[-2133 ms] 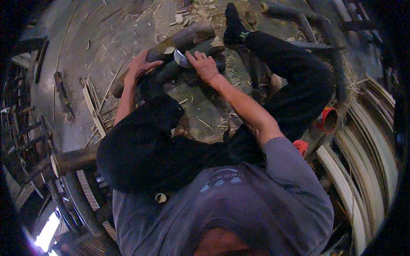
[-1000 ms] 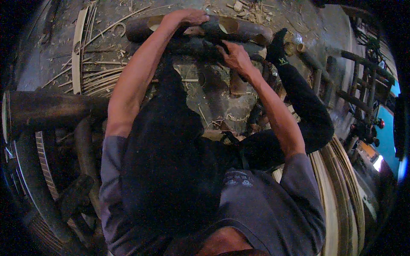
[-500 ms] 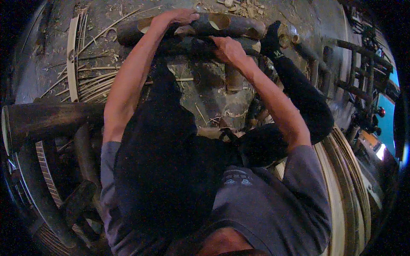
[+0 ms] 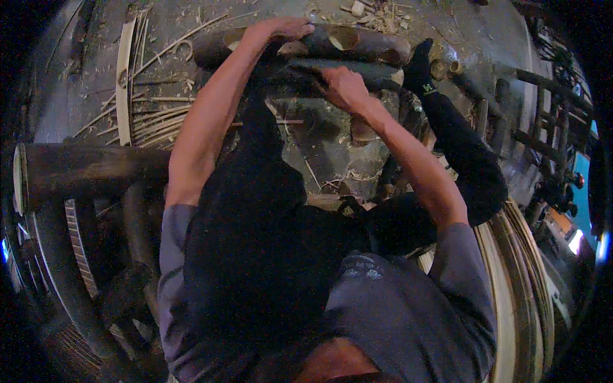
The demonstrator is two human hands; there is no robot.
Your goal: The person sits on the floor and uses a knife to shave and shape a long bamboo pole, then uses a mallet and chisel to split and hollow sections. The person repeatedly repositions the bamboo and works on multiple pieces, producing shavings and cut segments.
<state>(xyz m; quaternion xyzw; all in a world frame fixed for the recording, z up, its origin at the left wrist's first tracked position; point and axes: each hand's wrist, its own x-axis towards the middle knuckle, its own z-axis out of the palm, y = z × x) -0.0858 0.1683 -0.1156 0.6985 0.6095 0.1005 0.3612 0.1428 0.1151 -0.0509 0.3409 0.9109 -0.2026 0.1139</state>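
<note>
A thick dark bamboo pole (image 4: 387, 48) with oval holes cut in its side lies across the far part of the floor. My left hand (image 4: 286, 29) reaches over it, with the fingers bent along its far side. Closer to me runs a second dark bamboo pole (image 4: 377, 78), parallel to the first. Over this one is my right hand (image 4: 345, 88), its fingers curled and pointing left; a dark shape at the fingertips is too dim to make out. My foot in a black sock (image 4: 419, 67) rests by the poles' right end.
Thin bamboo strips (image 4: 156, 121) and a wide pale slat (image 4: 124, 83) lie at the left. A thick bamboo frame (image 4: 96, 172) stands at my left side. Long split strips (image 4: 511, 281) are stacked at my right. Shavings (image 4: 389, 16) litter the far floor. More bamboo frames (image 4: 543, 108) stand far right.
The whole view has shifted, so the scene sits a little further right. Relative to the poles, my right hand has drawn slightly left and nearer to me. My left hand stays on the far pole.
</note>
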